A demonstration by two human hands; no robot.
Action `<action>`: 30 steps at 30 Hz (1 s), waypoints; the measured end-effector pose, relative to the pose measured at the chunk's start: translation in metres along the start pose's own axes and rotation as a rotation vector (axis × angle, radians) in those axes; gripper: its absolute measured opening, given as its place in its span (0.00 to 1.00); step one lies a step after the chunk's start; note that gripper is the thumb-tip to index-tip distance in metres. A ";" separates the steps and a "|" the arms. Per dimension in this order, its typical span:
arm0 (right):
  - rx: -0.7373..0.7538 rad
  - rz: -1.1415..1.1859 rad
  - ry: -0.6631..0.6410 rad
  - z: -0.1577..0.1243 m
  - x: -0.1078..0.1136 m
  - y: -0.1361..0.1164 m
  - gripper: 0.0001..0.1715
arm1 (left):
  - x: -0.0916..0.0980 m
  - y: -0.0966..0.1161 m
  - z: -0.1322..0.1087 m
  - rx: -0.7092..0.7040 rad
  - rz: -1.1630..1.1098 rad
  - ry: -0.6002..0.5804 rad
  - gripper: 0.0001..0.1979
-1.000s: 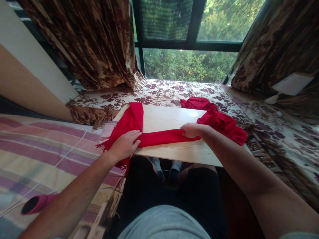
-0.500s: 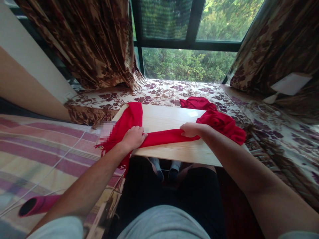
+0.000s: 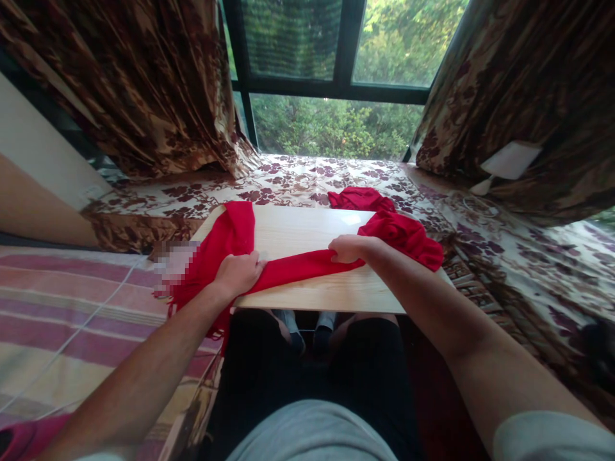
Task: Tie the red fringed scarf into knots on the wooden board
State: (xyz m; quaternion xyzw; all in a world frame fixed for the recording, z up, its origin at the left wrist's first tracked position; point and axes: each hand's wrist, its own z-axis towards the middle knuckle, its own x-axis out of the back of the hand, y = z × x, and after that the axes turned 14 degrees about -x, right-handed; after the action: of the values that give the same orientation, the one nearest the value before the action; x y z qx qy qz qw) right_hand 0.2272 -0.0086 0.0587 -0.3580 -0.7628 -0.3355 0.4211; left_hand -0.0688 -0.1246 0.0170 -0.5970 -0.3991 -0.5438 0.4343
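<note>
A long red scarf (image 3: pixel 300 267) with a fringed end lies across a pale wooden table (image 3: pixel 293 232). Its strip between my hands is narrow and runs nearly straight. My left hand (image 3: pixel 239 274) is closed on the scarf at the table's left side, where a wider part spreads over the edge and the fringe hangs down. Toward the right, my right hand (image 3: pixel 349 248) grips the strip with curled fingers. Beyond it the rest of the scarf is bunched at the table's right end, with more red cloth behind on the window seat.
A floral-covered window seat (image 3: pixel 288 176) runs behind the table below the window. To the left is a bed with a striped cover (image 3: pixel 86 326), crossed by a white cable. A small white lamp (image 3: pixel 512 160) stands at the right by the curtain. My legs are under the table.
The view has turned a little to the right, so the whole scene sits further left. Both hands keep their hold on the scarf, which lies much as before.
</note>
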 end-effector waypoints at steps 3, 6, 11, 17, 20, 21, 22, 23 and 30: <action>-0.006 -0.032 0.004 -0.005 0.007 0.007 0.28 | -0.007 -0.001 -0.001 0.010 -0.004 0.037 0.30; -0.036 -0.076 0.000 -0.011 0.016 0.018 0.29 | -0.011 -0.001 -0.001 0.019 -0.002 0.050 0.30; -0.087 -0.118 0.005 -0.019 0.029 0.042 0.31 | -0.013 -0.002 -0.002 -0.002 0.031 0.063 0.31; -0.164 -0.132 -0.078 -0.030 0.036 0.068 0.23 | -0.014 -0.005 -0.002 -0.013 0.025 0.052 0.32; -0.215 -0.100 -0.124 -0.033 0.034 0.078 0.23 | -0.014 -0.005 -0.002 -0.005 0.012 0.061 0.33; -0.227 -0.091 -0.132 -0.034 0.034 0.081 0.23 | -0.013 -0.004 -0.002 -0.002 0.007 0.062 0.32; -0.231 -0.083 -0.137 -0.034 0.033 0.083 0.22 | -0.013 -0.004 -0.002 0.000 0.002 0.063 0.32; -0.228 -0.077 -0.139 -0.035 0.033 0.086 0.21 | -0.013 -0.004 -0.002 -0.001 -0.002 0.064 0.32; -0.166 -0.015 -0.094 -0.037 0.027 0.087 0.20 | -0.015 -0.010 0.000 -0.009 0.000 0.048 0.32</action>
State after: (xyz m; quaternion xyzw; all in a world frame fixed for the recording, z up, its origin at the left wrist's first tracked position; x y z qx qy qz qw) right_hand 0.3041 0.0139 0.1163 -0.4016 -0.7539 -0.3836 0.3510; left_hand -0.0794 -0.1220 0.0034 -0.5858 -0.3862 -0.5598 0.4408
